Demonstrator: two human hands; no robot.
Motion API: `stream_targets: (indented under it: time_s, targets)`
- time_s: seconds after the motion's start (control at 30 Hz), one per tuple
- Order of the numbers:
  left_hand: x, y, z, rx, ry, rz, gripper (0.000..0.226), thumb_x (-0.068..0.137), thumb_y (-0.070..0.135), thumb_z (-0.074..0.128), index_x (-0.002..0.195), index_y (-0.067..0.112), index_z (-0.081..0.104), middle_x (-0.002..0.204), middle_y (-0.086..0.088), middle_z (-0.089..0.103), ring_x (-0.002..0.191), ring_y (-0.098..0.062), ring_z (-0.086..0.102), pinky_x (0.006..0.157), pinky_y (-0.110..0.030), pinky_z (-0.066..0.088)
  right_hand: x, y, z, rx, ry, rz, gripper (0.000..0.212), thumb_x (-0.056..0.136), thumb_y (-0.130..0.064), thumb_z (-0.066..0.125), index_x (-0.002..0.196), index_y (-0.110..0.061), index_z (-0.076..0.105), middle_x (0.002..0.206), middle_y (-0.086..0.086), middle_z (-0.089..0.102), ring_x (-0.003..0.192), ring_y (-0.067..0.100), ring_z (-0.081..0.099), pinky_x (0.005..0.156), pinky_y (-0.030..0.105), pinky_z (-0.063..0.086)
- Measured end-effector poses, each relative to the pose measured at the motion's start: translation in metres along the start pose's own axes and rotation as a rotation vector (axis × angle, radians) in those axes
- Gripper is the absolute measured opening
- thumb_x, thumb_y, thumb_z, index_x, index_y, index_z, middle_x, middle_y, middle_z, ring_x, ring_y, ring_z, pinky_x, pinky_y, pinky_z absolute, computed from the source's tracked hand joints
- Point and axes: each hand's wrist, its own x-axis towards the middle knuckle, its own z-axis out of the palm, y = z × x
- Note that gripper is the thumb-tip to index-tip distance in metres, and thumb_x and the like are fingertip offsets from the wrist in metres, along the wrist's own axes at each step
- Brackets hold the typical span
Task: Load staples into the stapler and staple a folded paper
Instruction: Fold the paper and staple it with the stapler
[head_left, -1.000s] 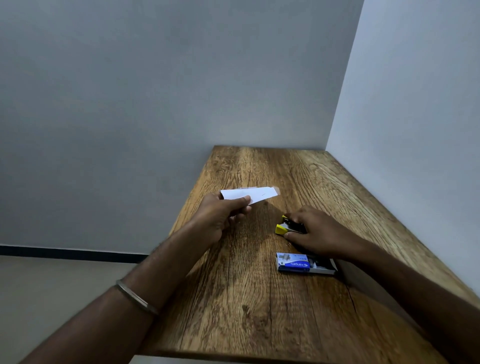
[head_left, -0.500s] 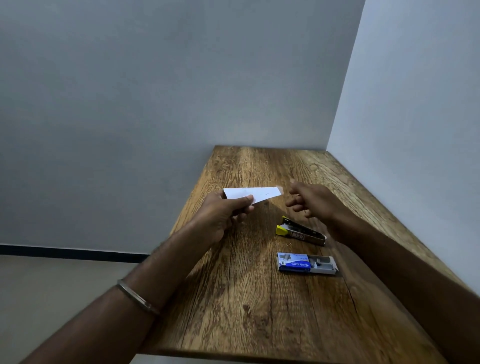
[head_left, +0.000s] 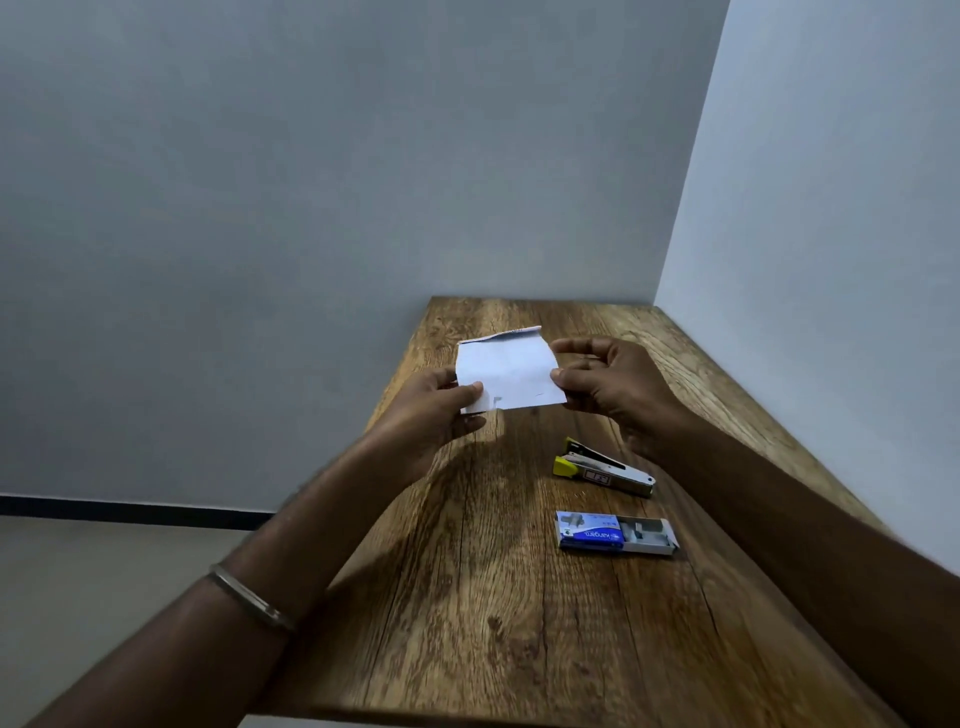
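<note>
A white folded paper (head_left: 509, 371) is held upright above the wooden table (head_left: 493, 597), its flat face toward me. My left hand (head_left: 441, 410) pinches its lower left corner. My right hand (head_left: 608, 384) pinches its right edge between thumb and forefinger. A small staple mark shows near the paper's lower left. The yellow-tipped metal stapler (head_left: 602, 470) lies on the table below my right hand, untouched. A blue staple box (head_left: 615, 535) lies nearer to me, its tray slid partly out to the right.
Grey walls close off the table's far end and right side. The table's left edge drops to the floor. A metal bangle (head_left: 249, 600) circles my left wrist.
My right hand left the stapler on the table, rose and took the paper's right edge. The paper turned from edge-on to face-on and lifted a little.
</note>
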Motion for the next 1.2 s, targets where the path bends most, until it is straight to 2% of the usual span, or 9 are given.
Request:
stream_targets:
  time_s: [0.13,0.23,0.37,0.53,0.77,0.87,0.97,1.07,1.2]
  targets:
    - [0.004,0.0,-0.01,0.121,0.117,0.105,0.043,0.088,0.001,0.067,0.129,0.0,0.054,0.082,-0.003,0.068,0.064,-0.01,0.065,0.058,-0.022,0.056,0.004,0.008,0.007,-0.144,-0.005,-0.092,0.023,0.084,0.001,0.075,0.103,-0.012,0.075,0.095,0.006,0.075,0.075,0.013,0.069,0.058,0.019,0.055]
    - [0.01,-0.005,-0.021,0.39,0.24,0.129,0.061,0.084,0.007,0.074,0.137,0.01,0.046,0.094,-0.009,0.064,0.077,-0.021,0.067,0.06,-0.029,0.055,0.011,0.021,0.019,-0.396,-0.005,-0.163,0.025,0.082,-0.003,0.077,0.107,-0.008,0.074,0.097,0.007,0.076,0.07,0.008,0.067,0.058,0.016,0.05]
    - [0.017,-0.015,-0.038,0.938,0.323,0.257,0.037,0.08,0.022,0.078,0.114,0.017,0.065,0.102,0.0,0.065,0.091,-0.015,0.06,0.072,-0.025,0.045,0.018,0.036,0.036,-0.707,-0.136,-0.182,0.028,0.081,-0.011,0.08,0.108,-0.009,0.075,0.109,0.006,0.076,0.09,0.009,0.069,0.075,0.017,0.051]
    - [0.017,-0.018,-0.045,1.316,0.244,0.36,0.016,0.087,0.028,0.071,0.1,0.021,0.075,0.107,-0.002,0.063,0.099,-0.02,0.061,0.083,-0.035,0.049,0.019,0.037,0.044,-0.95,-0.217,-0.282,0.018,0.085,-0.018,0.075,0.102,-0.014,0.08,0.108,0.002,0.077,0.099,0.011,0.068,0.078,0.019,0.041]
    - [0.002,-0.019,-0.053,1.513,0.051,0.623,0.029,0.1,0.029,0.046,0.12,0.022,0.066,0.127,0.004,0.066,0.114,-0.016,0.06,0.095,-0.035,0.047,0.003,0.029,0.036,-1.139,-0.283,-0.492,0.029,0.095,-0.018,0.058,0.121,-0.018,0.071,0.126,0.0,0.071,0.117,0.019,0.061,0.102,0.038,0.045]
    - [0.001,-0.024,-0.059,1.648,-0.108,0.497,0.042,0.103,0.04,0.029,0.131,0.027,0.057,0.14,0.006,0.057,0.132,-0.015,0.046,0.113,-0.046,0.028,0.0,0.029,0.034,-1.269,-0.443,-0.41,0.032,0.099,-0.03,0.047,0.117,-0.018,0.07,0.122,0.0,0.072,0.112,0.021,0.065,0.102,0.046,0.046]
    - [0.016,-0.026,-0.063,1.666,-0.169,0.333,0.052,0.102,0.048,0.02,0.147,0.027,0.038,0.158,0.003,0.035,0.146,-0.016,0.027,0.119,-0.053,0.013,0.012,0.029,0.038,-1.3,-0.523,-0.323,0.037,0.101,-0.035,0.038,0.113,-0.013,0.066,0.12,0.008,0.07,0.107,0.026,0.065,0.094,0.046,0.051]
    - [0.042,-0.022,-0.064,1.675,-0.212,0.242,0.057,0.102,0.05,0.02,0.153,0.025,0.026,0.163,0.001,0.023,0.149,-0.016,0.018,0.12,-0.054,0.011,0.035,0.03,0.045,-1.299,-0.537,-0.297,0.037,0.103,-0.037,0.037,0.106,-0.012,0.064,0.113,0.01,0.07,0.098,0.028,0.064,0.089,0.046,0.052]
    - [0.084,-0.014,-0.065,1.65,-0.187,0.234,0.053,0.102,0.048,0.022,0.145,0.021,0.036,0.155,-0.002,0.038,0.143,-0.018,0.031,0.117,-0.056,0.017,0.076,0.037,0.057,-1.331,-0.538,-0.268,0.036,0.103,-0.036,0.036,0.099,-0.01,0.061,0.106,0.011,0.068,0.091,0.028,0.061,0.085,0.042,0.05]
